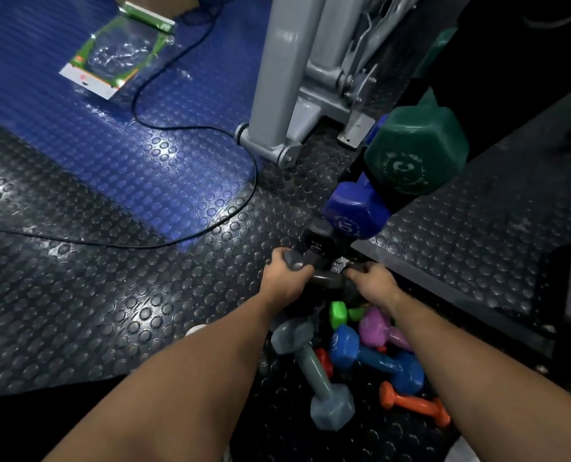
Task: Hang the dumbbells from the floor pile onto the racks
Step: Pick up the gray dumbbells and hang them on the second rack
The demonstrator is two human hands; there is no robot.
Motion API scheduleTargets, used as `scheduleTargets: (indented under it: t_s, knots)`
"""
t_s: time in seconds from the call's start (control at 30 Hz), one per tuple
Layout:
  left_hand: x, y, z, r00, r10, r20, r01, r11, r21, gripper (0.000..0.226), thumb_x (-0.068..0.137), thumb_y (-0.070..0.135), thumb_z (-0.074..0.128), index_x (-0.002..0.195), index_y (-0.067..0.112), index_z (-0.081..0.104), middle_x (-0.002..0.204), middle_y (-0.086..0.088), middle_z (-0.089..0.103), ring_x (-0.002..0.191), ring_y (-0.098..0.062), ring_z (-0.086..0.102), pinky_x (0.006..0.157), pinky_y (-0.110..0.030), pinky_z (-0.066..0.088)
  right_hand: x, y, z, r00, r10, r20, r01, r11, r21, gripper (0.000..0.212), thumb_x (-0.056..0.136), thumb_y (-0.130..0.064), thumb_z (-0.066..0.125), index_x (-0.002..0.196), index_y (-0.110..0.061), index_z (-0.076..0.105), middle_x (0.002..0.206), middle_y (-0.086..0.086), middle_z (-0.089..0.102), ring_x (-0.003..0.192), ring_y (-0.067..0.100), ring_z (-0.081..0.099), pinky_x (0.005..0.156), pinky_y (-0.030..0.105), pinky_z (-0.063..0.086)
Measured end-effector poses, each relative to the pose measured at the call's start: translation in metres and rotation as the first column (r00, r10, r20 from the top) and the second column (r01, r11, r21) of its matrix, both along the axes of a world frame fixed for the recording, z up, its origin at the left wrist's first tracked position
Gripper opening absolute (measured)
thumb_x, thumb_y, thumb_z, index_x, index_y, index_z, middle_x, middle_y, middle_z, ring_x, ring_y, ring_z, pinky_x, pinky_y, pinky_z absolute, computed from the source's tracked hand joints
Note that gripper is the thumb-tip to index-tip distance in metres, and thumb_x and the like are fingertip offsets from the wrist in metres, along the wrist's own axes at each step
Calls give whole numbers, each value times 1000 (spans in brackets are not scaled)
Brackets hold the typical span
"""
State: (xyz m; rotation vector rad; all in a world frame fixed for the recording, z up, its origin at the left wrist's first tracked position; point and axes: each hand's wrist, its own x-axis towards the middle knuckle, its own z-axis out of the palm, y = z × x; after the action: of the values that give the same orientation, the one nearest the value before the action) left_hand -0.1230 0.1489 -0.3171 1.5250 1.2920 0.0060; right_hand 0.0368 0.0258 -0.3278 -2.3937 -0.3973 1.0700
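Observation:
My left hand (285, 278) and my right hand (374, 281) both grip one dark grey dumbbell (324, 278), one head in each hand, at the foot of the black rack (360, 161). On the rack hang a black dumbbell (314, 245), a blue dumbbell (354, 211) above it and a large green dumbbell (414, 151) higher still. Below my arms lies the floor pile: a grey dumbbell (314, 371), a blue one (374, 358), a purple one (380, 328), a bright green one (339, 313), an orange one (414, 403) and a red one (324, 360), partly hidden.
A grey machine frame (284, 78) stands on the studded floor behind the rack. A black cable (210, 128) loops across the blue mat. A clear plastic package (117, 55) lies far left. A raised black platform (477, 228) runs to the right.

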Motion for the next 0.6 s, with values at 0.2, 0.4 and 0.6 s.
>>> scheduleTargets:
  t_s: [0.2,0.4,0.6]
  knots:
    - [-13,-18,12,994,24,107,-33,996,86,53,71,42,72,115,36,44,110,-3,62,99,-20,60,81,-26,43,-6,-13,10,996,-91,22,88,993,82,19,89,-32,72,103,-19,67,92,1,69,86,21,65,79,30,52]
    - [-24,-30,34,986,26,166,-46,991,122,52,75,34,76,118,33,46,111,-2,62,98,-18,61,76,-23,43,-17,-25,28,985,-175,10,171,972,162,51,86,-36,75,128,-10,63,101,2,71,93,23,68,87,38,56]
    - [-36,-43,56,971,88,224,-117,986,120,42,80,27,74,114,32,49,108,-1,64,91,-12,62,66,-15,43,-26,-29,60,968,-234,-85,248,940,233,70,69,-48,79,131,-24,59,95,-8,66,87,22,70,86,42,59]
